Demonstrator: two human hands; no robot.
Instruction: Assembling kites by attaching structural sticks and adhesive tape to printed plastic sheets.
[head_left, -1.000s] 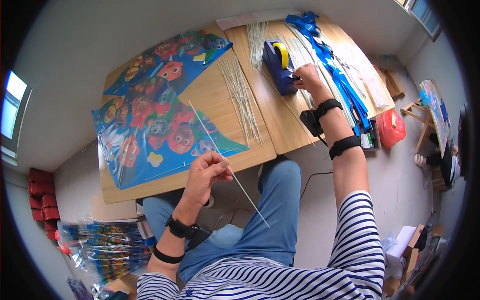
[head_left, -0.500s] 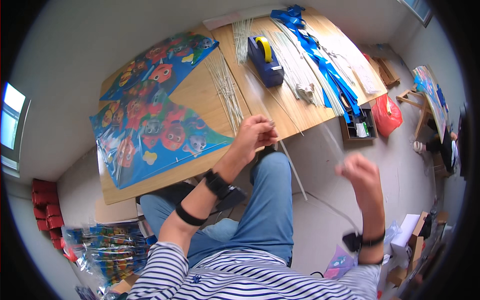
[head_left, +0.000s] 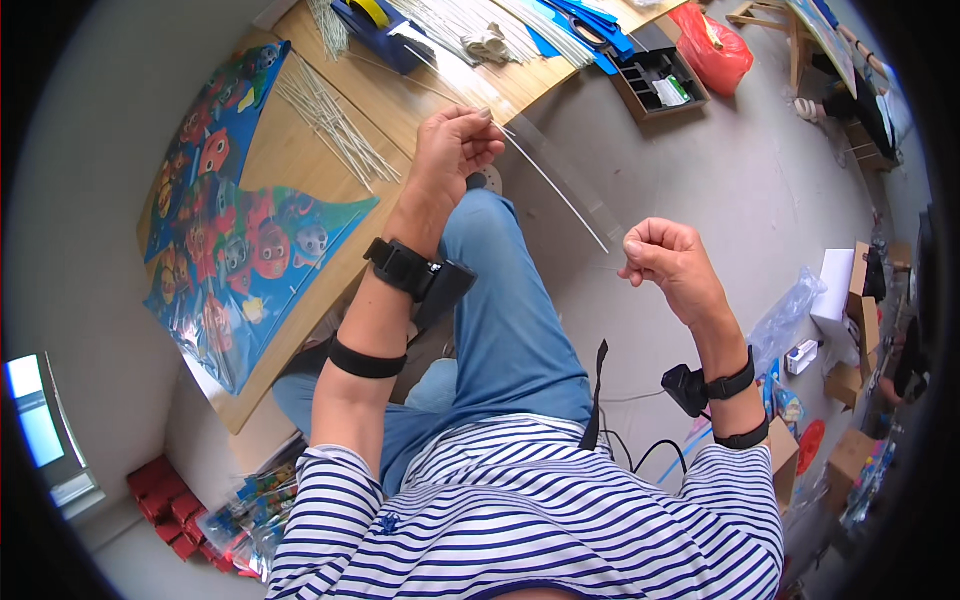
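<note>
My left hand (head_left: 458, 145) is closed near the table's front edge, its fingertips pinching a thin white rod (head_left: 560, 196). The rod slants down to the right, its far end near my right hand. Beside it runs a clear plastic strip (head_left: 575, 178), reaching back past my left hand over the table. My right hand (head_left: 672, 262) is raised over the floor, thumb and forefinger pressed together where the strip ends. The fingers partly hide that end. Blue printed plastic sheets (head_left: 255, 245) with cartoon figures lie on the table to the left, a thin rod along one edge.
Loose white rods (head_left: 335, 125) lie on the wooden table (head_left: 262, 165). Behind my left hand stands a blue tape dispenser (head_left: 385, 40) with a yellow roll. On the floor are a compartmented box (head_left: 650, 90), a red bag (head_left: 715, 50) and cartons (head_left: 865, 310).
My view has swung, so the table sits higher and further left. My right hand has come closer to my left. The rod and strip still stretch between them.
</note>
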